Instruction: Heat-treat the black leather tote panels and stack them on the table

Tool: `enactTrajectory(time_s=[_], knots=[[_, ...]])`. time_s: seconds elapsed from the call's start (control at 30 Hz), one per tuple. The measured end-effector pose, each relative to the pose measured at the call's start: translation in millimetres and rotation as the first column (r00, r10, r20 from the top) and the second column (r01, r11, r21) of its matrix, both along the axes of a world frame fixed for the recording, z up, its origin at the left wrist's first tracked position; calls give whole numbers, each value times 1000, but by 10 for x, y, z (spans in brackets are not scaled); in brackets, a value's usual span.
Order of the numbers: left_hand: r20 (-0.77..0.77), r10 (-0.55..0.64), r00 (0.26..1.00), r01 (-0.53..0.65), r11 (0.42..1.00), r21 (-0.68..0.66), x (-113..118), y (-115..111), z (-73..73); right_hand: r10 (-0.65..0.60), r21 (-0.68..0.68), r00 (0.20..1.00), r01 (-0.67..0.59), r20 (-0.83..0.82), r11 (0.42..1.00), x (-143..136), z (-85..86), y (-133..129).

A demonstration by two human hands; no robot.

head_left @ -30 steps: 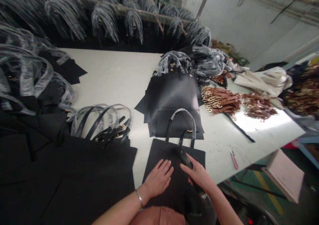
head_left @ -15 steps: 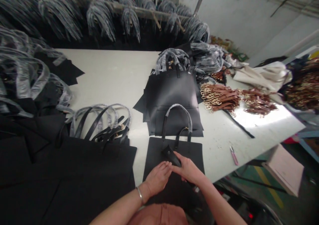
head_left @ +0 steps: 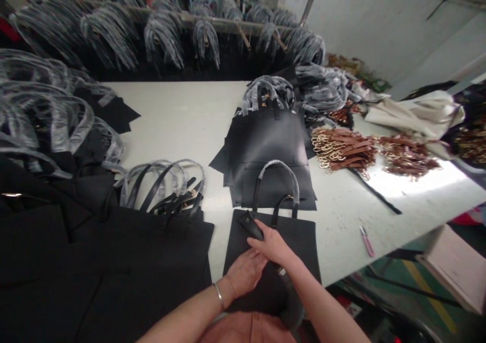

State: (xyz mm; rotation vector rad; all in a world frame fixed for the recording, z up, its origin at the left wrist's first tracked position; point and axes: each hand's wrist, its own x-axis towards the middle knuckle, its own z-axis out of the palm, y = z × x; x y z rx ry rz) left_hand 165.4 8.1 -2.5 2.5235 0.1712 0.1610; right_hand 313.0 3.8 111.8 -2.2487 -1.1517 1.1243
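My right hand (head_left: 271, 244) is closed around a black leather strap (head_left: 247, 222), whose broad end with a small hole or stud points up and left. A grey, rounded length, perhaps the strap's wrapped part, hangs below my right wrist. My left hand (head_left: 248, 271) lies flat with stretched fingers, its tips partly hidden under my right hand. Beneath both hands is a black bag panel (head_left: 304, 231) on the table. A looped handle (head_left: 279, 165), partly wrapped in clear plastic, and a short buckled strap (head_left: 276, 212) rise from its top edge.
More black panels with wrapped handles stack beyond (head_left: 266, 135) and at left (head_left: 152, 262). Brown straps with gold clasps (head_left: 343, 151) pile at right, near pink-handled snips (head_left: 366, 242) and a black strip (head_left: 374, 191). Bundled handles (head_left: 165, 34) hang on a rack behind the white table (head_left: 182, 115).
My right hand has shifted slightly left and up with the strap, and now overlaps my left fingertips. The whole view has shifted a little, moving the scene rightward.
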Motion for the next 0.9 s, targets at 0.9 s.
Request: enactTrajectory(time_s=[0.9], knots=[[-154,426,891,-450,873,-188,1702,960,456,-670,-62,742,667,-28,742,71,-86,-1683]])
